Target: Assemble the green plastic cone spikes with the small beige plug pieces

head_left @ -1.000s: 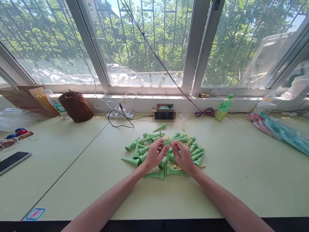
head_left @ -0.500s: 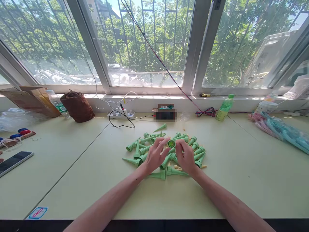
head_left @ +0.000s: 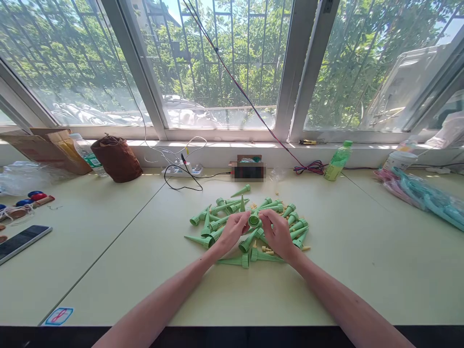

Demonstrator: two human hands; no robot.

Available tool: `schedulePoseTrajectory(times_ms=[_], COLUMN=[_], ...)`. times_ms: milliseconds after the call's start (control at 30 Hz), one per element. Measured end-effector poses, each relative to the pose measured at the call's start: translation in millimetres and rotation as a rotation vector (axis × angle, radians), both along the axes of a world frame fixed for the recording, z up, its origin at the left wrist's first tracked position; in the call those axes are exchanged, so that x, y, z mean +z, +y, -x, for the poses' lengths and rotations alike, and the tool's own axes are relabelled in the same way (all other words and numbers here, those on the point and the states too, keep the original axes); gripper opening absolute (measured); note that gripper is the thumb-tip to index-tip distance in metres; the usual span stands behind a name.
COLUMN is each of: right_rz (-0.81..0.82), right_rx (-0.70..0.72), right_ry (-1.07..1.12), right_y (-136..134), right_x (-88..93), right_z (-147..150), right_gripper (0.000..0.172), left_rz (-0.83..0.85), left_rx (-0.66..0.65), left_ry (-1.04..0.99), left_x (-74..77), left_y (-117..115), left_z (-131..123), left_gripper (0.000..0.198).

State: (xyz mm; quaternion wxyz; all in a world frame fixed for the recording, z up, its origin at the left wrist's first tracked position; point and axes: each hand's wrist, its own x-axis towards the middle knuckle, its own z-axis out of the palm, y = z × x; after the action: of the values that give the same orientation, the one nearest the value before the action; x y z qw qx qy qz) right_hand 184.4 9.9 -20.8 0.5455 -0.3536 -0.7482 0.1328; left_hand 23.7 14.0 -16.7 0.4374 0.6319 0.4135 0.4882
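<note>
Between my two hands is a green plastic watering spike point(head_left: 253, 220), its round open end facing me. My left hand point(head_left: 234, 231) is closed, its fingertips at the spike's left side. From the right, the closed fingers of my right hand point(head_left: 277, 233) pinch the rim. Below and around them lies a loose pile of similar green spikes point(head_left: 232, 261), pointing in various directions. Small tan pegs point(head_left: 267, 250) are scattered among them, partly covered by my right hand.
A brown bag point(head_left: 116, 159), a power strip point(head_left: 181, 169) and a green bottle point(head_left: 338, 161) stand along the window wall. At left lie a phone point(head_left: 23, 244) and red and blue balls point(head_left: 37, 196). Plastic bags point(head_left: 424, 193) lie at right.
My left fingers have closed in on the spike, having been spread before. The held spike has shifted slightly left and down, and its open end is turned a little differently.
</note>
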Motion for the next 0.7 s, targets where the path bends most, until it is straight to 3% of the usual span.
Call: schedulePoseTrajectory(times_ms=[100, 167, 433, 700], right_rz=[0.009, 0.021, 0.077, 0.127], right_rx=[-0.015, -0.029, -0.054, -0.062], right_ry=[0.007, 0.011, -0.008, 0.021], right_y=[1, 2, 6, 6], right_x=[1.2, 1.7, 0.2, -1.0], right_z=[-1, -1, -4, -4], right_gripper=[0.027, 0.027, 0.029, 0.029], left_rz=[0.033, -0.025, -0.433, -0.651], left_rx=[-0.130, -0.144, -0.049, 0.034], left_ry=[-0.050, -0.030, 0.171, 0.301], left_x=[0.3, -0.4, -11.2, -18.7], left_y=[-1, -2, 0, 4], left_z=[0, 1, 3, 5], left_gripper=[0.050, 0.041, 0.029, 0.031])
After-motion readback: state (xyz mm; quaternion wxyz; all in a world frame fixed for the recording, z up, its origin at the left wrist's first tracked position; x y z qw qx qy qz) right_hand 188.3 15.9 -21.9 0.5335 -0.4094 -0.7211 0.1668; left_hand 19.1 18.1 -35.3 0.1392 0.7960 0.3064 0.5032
